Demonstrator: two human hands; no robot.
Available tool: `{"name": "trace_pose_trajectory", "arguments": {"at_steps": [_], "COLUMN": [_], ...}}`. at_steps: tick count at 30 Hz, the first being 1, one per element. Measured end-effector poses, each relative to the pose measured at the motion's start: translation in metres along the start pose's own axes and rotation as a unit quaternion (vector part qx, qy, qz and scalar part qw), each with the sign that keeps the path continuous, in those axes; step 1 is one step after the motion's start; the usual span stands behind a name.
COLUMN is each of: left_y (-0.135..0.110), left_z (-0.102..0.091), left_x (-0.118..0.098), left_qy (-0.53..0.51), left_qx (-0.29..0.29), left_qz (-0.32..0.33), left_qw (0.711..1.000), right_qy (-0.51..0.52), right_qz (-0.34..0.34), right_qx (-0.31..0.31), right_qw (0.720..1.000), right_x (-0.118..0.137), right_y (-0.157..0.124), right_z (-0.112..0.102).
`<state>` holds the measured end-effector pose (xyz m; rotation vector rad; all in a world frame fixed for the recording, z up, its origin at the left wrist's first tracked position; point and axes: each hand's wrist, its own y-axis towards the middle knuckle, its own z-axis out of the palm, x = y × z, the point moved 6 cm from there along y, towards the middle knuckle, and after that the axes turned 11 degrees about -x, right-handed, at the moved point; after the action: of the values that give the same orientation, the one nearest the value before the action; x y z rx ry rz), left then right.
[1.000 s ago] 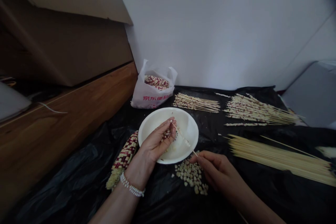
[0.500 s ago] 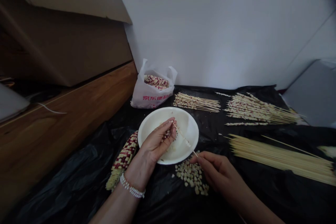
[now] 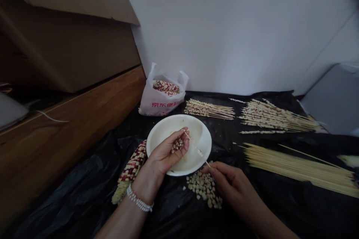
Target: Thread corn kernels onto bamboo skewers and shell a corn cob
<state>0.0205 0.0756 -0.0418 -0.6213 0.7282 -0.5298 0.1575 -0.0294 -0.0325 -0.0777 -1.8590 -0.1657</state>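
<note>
The left hand (image 3: 165,153) cups a few corn kernels (image 3: 177,145) above a white plate (image 3: 179,120), its fingertips at the tip of a bamboo skewer (image 3: 195,145). The right hand (image 3: 226,181) pinches the skewer's lower end.

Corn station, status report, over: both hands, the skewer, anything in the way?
Left hand cupping corn kernels. Right hand pinching bamboo skewer, one threaded kernel, above white plate. Striped corn cob beside left wrist.

Ahead of me rises a white wall (image 3: 230,33), with a cardboard box (image 3: 67,48) on a wooden ledge (image 3: 70,115) at upper left and a grey panel (image 3: 332,101) at far right.
</note>
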Motion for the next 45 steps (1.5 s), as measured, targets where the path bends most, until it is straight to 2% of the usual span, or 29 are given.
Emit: {"name": "trace_pose_trajectory", "arguments": {"at_steps": [6, 12, 15, 19, 25, 32, 39, 45], "left_y": [-0.003, -0.009, -0.011, -0.009, -0.010, -0.012, -0.015, -0.018], "left_z": [0.001, 0.007, 0.010, 0.008, 0.007, 0.005, 0.009, 0.011], "left_x": [0.001, 0.020, 0.026, 0.023, 0.019, 0.017, 0.018, 0.017], "left_qy": [-0.018, 0.007, 0.009, -0.002, 0.002, 0.060, 0.116, 0.122], "left_qx": [0.013, 0.028, 0.032, 0.023, 0.038, 0.045, 0.073, 0.038], "left_qz": [-0.025, -0.051, -0.058, -0.037, -0.018, 0.030, 0.029, 0.020], "left_qw": [0.999, 0.998, 0.998, 0.999, 0.999, 0.997, 0.990, 0.992], "right_qy": [-0.048, -0.028, -0.011, 0.056, 0.099, 0.111, 0.091, 0.043], "right_qz": [-0.048, -0.041, -0.007, 0.053, 0.085, 0.109, 0.085, 0.039], "right_qx": [-0.001, -0.021, -0.032, -0.007, -0.002, 0.013, 0.014, -0.008], "right_qw": [0.998, 0.999, 0.999, 0.997, 0.991, 0.988, 0.992, 0.998], "right_x": [0.005, 0.003, -0.002, -0.007, -0.007, -0.009, -0.005, -0.003], "right_y": [-0.002, 0.000, 0.001, 0.001, 0.001, 0.000, -0.002, -0.002], "right_z": [0.002, -0.002, -0.004, 0.001, 0.001, 0.004, 0.004, -0.001]}}
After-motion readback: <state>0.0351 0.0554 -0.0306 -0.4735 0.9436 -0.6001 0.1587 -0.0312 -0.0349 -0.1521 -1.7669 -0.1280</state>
